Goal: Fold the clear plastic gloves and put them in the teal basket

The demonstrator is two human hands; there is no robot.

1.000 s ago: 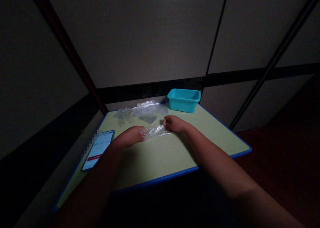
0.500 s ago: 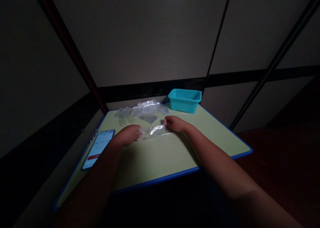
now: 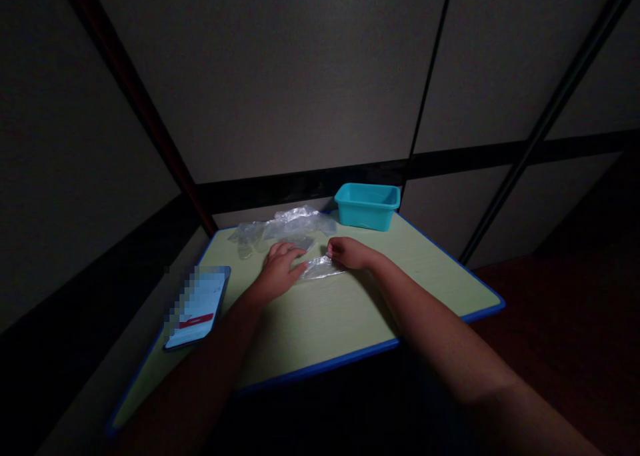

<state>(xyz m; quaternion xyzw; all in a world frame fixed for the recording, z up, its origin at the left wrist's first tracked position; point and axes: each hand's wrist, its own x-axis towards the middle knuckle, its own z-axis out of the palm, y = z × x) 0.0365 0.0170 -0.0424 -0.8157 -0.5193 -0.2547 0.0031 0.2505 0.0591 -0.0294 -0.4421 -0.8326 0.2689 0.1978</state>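
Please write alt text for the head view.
A person's right hand pinches clear plastic film on a table; the open left hand is by its other end. Behind: more plastic and a turquoise bin; left: a phone.

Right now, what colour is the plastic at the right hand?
The plastic is clear, with whitish glints; the head view shows it best.

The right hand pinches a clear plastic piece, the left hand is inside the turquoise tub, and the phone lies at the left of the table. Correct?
No: the head view shows the left hand outside the turquoise tub, open beside the clear plastic piece. The right hand does pinch that piece, and the phone lies at the left of the table.
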